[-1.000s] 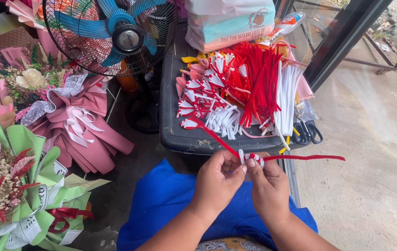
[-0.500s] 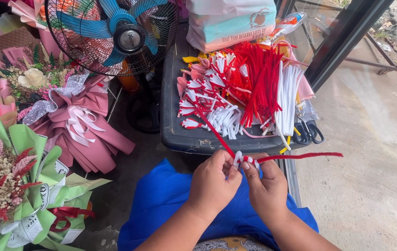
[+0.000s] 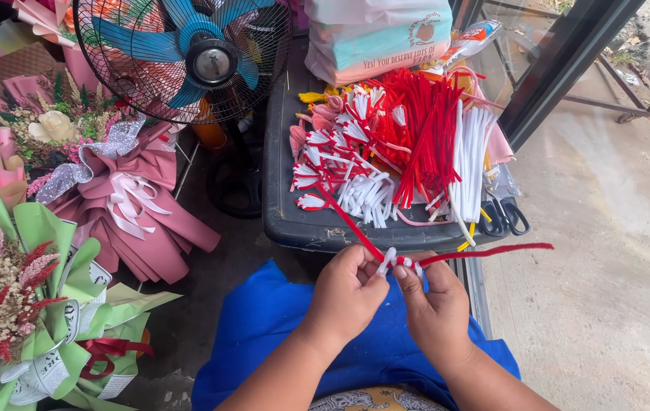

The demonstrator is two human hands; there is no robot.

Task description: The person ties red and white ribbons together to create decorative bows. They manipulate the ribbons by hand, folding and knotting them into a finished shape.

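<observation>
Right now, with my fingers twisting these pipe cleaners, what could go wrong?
The long red pipe cleaner sticks out sideways past your right hand; it may snag the scissors at the tray's edge. Its other red end reaches into the finished pile, so your left hand pulling could drag pieces off.

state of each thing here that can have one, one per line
left hand: pinching the red and white pipe cleaner
right hand: pinching the same pipe cleaner from the other side
pipe cleaner: bent at the fingers, red ends sticking out both ways
fan: blades sharp, spin cannot be told
scissors: lying flat, blades hidden
pink bouquet: wrapped, ribbon tied
green bouquet: wrapped, red ribbon tied
</observation>
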